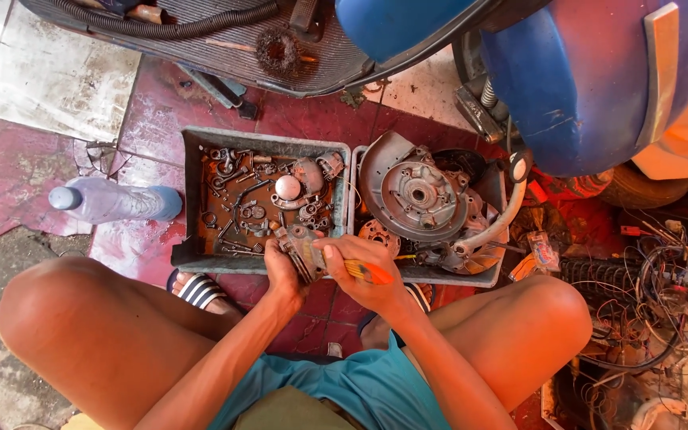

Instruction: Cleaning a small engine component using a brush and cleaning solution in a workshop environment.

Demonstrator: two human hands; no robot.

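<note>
Red tiled floor (161,111); part (300,248) is clasped by left hand (284,275), brush (364,271) gripped by right hand (368,275), its handle pointing right

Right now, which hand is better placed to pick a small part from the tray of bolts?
Probably the left hand. It sits at the near edge of the tray of bolts, gripping the metal part. The right hand holds the orange-handled tool and is nearer the engine tray.

I have just one view. My camera sits on the person's head and looks almost straight down. It is close: the bare knees fill the bottom of the frame, the red floor (161,111) the middle, a blue scooter (591,80) the upper right.
</note>
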